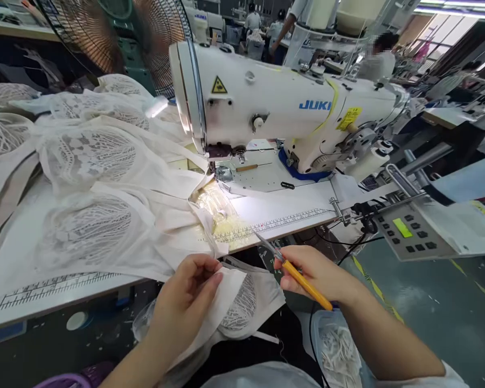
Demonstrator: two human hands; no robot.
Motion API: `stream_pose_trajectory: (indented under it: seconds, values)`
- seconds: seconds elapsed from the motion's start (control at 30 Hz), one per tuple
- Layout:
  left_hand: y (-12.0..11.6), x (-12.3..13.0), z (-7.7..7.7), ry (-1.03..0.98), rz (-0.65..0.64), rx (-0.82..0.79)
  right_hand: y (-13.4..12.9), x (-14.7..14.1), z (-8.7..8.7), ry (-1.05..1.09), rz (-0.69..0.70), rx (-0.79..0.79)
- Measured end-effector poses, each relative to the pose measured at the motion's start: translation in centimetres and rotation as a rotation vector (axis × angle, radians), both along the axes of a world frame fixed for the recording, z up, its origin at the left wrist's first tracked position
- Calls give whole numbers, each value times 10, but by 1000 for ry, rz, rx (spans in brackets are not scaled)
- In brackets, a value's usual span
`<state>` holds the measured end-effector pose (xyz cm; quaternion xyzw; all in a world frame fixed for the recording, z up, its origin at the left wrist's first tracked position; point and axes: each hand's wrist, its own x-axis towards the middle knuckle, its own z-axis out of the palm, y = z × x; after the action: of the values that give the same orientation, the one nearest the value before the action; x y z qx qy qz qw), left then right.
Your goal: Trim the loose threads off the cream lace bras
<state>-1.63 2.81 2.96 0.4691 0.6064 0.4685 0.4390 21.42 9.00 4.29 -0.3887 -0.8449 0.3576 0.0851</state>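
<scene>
My left hand [188, 299] pinches the edge of a white lace bra [242, 307] that hangs below the table's front edge. My right hand [307, 272] holds scissors [307, 284] with orange handles, their blades pointing up and left over the ruler strip at the table edge. More white lace bras [92, 156] lie piled on the left of the table [275, 207], and a strap runs from them toward the sewing machine's needle. The white sewing machine [275, 97] stands behind my hands.
A control panel [420, 229] juts out at the right. Below it sits a bin [341, 350] of white scraps. A green fan [133, 59] stands at the back left. An orange-handled tool [247, 167] lies on the machine bed. People work in the background.
</scene>
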Motion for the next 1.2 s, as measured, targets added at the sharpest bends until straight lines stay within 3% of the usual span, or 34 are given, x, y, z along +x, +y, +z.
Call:
stream_pose_trajectory:
  seconds: [0.17, 0.4, 0.83, 1.2]
  values:
    - [28, -3, 16, 53, -134, 51, 8, -13, 1, -144, 120, 2]
    - [43, -4, 9, 51, -179, -20, 16, -24, -8, -248, 135, -34]
    - [50, 2, 5, -42, -131, -51, 25, -25, -1, -355, 91, -67]
    - [40, 3, 5, -94, -124, -88, 17, -23, 6, -383, 145, -20]
